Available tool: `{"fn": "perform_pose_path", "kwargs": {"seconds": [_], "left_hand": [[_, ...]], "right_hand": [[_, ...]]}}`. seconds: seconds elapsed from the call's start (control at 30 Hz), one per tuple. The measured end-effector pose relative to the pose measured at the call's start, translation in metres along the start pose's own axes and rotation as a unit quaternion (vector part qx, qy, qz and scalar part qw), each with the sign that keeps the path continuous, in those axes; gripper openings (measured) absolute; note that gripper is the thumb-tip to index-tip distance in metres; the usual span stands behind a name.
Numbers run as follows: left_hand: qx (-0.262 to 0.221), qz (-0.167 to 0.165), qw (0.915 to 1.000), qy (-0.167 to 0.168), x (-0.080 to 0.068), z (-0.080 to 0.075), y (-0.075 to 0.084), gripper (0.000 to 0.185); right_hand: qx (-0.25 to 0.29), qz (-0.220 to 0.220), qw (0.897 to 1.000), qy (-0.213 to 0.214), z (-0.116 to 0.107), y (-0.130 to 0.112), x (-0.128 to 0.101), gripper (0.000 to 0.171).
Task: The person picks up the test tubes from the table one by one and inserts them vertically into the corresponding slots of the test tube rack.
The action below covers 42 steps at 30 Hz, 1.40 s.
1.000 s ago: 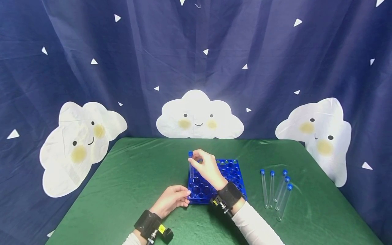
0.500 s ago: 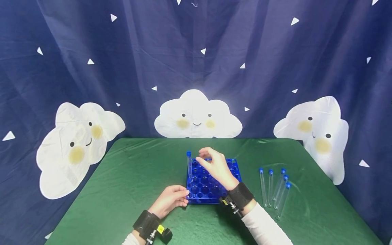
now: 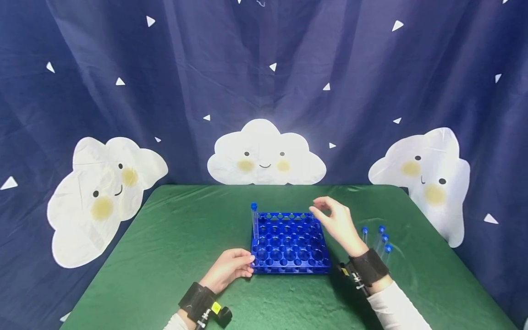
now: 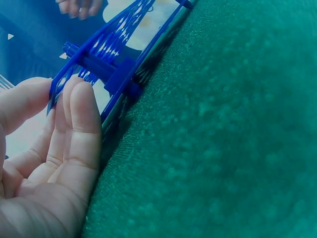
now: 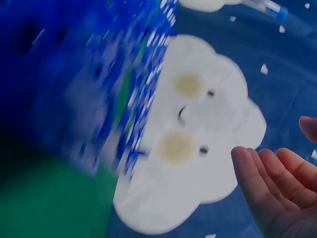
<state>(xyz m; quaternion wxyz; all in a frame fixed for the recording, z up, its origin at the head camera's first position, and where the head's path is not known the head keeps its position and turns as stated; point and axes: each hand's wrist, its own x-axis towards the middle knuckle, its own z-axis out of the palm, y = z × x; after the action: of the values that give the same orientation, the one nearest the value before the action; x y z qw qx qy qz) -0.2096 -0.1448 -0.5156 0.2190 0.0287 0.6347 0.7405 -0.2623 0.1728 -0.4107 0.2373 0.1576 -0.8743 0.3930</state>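
As the left hand (image 3: 228,270) pinches its near-left corner, rack (image 3: 290,246): blue, two tiers, rows of round holes, sits flat on the green table (image 3: 177,220), around the middle left to right.

Racked tube (image 3: 255,223): clear with a blue cap, stands nearly upright in a hole along the rack's left side, cap well above the top plate. Can't tell which row exactly.

Left-hand grip: clamped on the rack. Left wrist view has the thumb on one face of the top plate's edge, fingers on the other.

Right hand (image 3: 339,225): just above the rack's far-right corner, holding nothing. Thumb and fingertips apart, fingers bent; gap is plain in both head and right wrist views. Rack is motion-blurred in the latter.

Loose tubes (image 3: 385,239): right of the rack, beyond the right wrist. Four blue caps show, close together; lower lengths hidden behind the wrist and its strap.

Wrist gear: black strap on each wrist, left strap (image 3: 198,301) and right strap (image 3: 368,267), small camera mount on each.

Sleeves (image 3: 397,303): white, both arms.

Backdrop (image 3: 231,68): dark blue curtain behind the table, small white triangles, three white smiling clouds (image 3: 267,153).
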Motion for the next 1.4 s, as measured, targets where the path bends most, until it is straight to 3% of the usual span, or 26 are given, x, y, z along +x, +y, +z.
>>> {"fn": "perform_pose_path", "kwargs": {"seconds": [0.1, 0.27, 0.47, 0.63, 0.8, 0.97, 1.17, 1.4], "left_hand": [[0.001, 0.001, 1.0000, 0.002, 0.000, 0.000, 0.001, 0.017], [0.003, -0.002, 1.0000, 0.003, 0.000, 0.000, 0.000, 0.017], [-0.001, -0.003, 1.0000, 0.002, 0.001, 0.000, 0.000, 0.016], [-0.004, -0.002, 1.0000, -0.003, 0.001, 0.001, -0.001, 0.014], [-0.003, -0.003, 1.0000, -0.003, 0.001, 0.002, -0.002, 0.014], [-0.002, -0.004, 1.0000, 0.001, 0.001, 0.001, 0.000, 0.014], [0.000, -0.003, 1.0000, 0.002, 0.000, 0.000, 0.001, 0.013], [-0.001, 0.000, 1.0000, -0.005, 0.000, -0.001, -0.001, 0.012]], "right_hand": [[-0.019, 0.018, 1.000, 0.000, -0.013, 0.017, -0.005, 0.022], [-0.034, 0.093, 0.994, -0.039, -0.031, 0.042, -0.014, 0.026], [-0.044, 0.196, 0.974, -0.108, -0.048, 0.062, -0.018, 0.034], [-0.052, 0.248, 0.954, -0.161, -0.054, 0.080, -0.023, 0.039], [-0.059, 0.276, 0.940, -0.191, -0.054, 0.093, -0.027, 0.039], [-0.050, 0.290, 0.933, -0.206, -0.054, 0.097, -0.029, 0.035], [-0.058, 0.291, 0.931, -0.214, -0.051, 0.097, -0.029, 0.028], [-0.121, 0.262, 0.934, -0.213, -0.043, 0.097, -0.032, 0.042]]}}
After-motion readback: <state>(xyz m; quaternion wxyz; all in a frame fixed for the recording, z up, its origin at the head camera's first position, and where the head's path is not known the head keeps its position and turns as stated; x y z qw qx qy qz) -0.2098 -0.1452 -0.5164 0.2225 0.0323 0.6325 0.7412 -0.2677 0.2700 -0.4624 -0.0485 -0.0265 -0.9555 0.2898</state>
